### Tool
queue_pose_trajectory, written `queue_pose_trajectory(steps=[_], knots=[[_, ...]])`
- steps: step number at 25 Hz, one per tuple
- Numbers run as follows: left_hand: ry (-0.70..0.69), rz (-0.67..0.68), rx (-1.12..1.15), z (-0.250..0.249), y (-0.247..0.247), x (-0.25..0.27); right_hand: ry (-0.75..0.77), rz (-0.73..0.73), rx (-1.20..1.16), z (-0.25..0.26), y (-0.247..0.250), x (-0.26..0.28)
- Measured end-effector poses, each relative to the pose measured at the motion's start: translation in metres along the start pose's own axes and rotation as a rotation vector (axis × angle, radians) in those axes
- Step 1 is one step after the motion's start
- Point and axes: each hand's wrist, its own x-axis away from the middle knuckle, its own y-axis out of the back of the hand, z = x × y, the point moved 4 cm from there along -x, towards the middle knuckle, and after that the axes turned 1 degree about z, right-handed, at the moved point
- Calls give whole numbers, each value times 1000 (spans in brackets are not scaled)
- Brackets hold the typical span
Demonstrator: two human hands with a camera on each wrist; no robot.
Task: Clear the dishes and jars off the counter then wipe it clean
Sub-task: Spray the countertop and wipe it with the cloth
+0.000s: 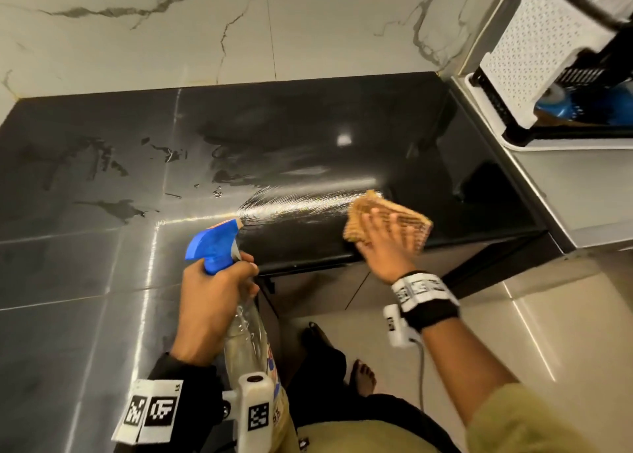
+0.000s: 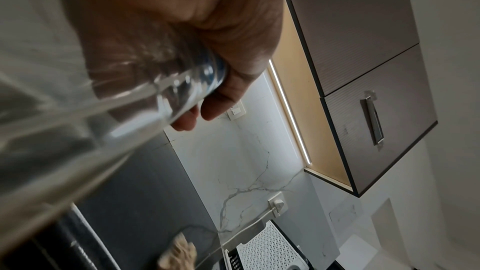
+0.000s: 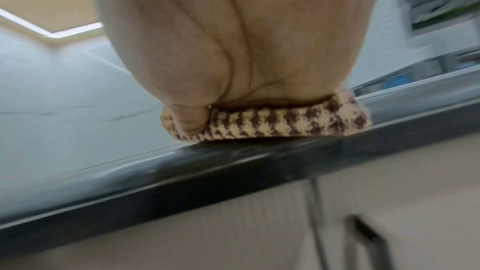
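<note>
**Wiping under way on a cleared black desk**

The dishes and jars look already gone — the glossy black stone desk (image 1: 102, 264) carries only wet patches and spray streaks, so the step in hand is the wipe. On the left, puddles and smears lie well apart across the dull grey slabs, not yet reached by the cloth.

Nearer the middle, the left hand (image 1: 209, 308) is wrapped round the neck of a clear plastic spray bottle with a blue trigger head (image 1: 219, 247), nozzle aimed toward a bright streaked wet band on the desk.

To the right, the right hand (image 1: 387, 243) lies flat with fingers spread, pressing a folded tan-and-brown checked cloth (image 1: 387, 216) onto the desk just beside its front edge; the right wrist view shows the thumb tucked against the cloth's fold.

Next, I judge, the cloth must sweep leftward through the band and puddles, staying clear of the front edge so it does not slip off. Room is wide to the left; on the right a white perforated plastic rack (image 1: 548, 48) and a raised ledge close it in.
</note>
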Motion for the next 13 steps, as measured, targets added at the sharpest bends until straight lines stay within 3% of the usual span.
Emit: queue_pose_trajectory(steps=[2,4,7,10,13], knots=[[-1,-1,-8,3,-1,1,-206,-54,-71,-64,17,1],[-8,-7,-12,5,-1,3,-343,-93,-128,-95,28,4],[1,-14,1,7,2,3,-397,-149,-163,-69,23,2],[23,-17,15,4,5,4,-251,-152,-89,12,1,1],[20,-48,53,-13,14,3,67,-49,5,125,-28,8]])
